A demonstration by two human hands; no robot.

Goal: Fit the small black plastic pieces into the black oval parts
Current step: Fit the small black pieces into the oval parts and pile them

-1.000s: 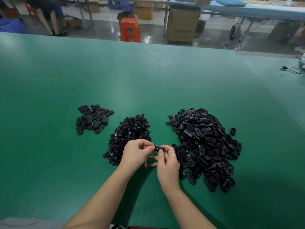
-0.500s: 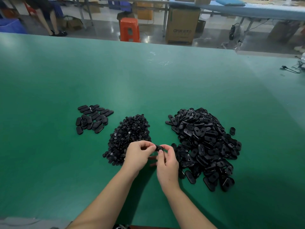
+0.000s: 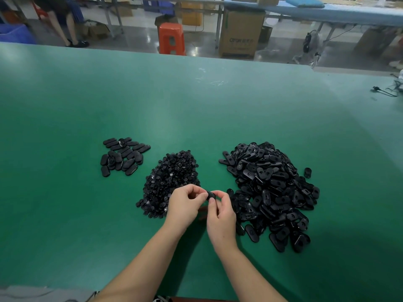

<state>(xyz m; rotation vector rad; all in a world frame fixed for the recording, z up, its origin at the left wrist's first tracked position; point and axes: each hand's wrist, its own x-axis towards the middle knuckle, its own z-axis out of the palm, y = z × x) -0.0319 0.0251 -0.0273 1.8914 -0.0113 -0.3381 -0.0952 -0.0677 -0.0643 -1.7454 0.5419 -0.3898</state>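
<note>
Both forearms are bare from the near edge of the view to the wrists; no sleeve, cuff, glove, watch, bracelet or ring shows on them; the left hand (image 3: 185, 203) and the right hand (image 3: 221, 216) are likewise uncovered, with short, unpainted fingernails; below the left forearm, a fold of grey cloth (image 3: 43, 294) shows, though whether it is worn cannot be told.
</note>
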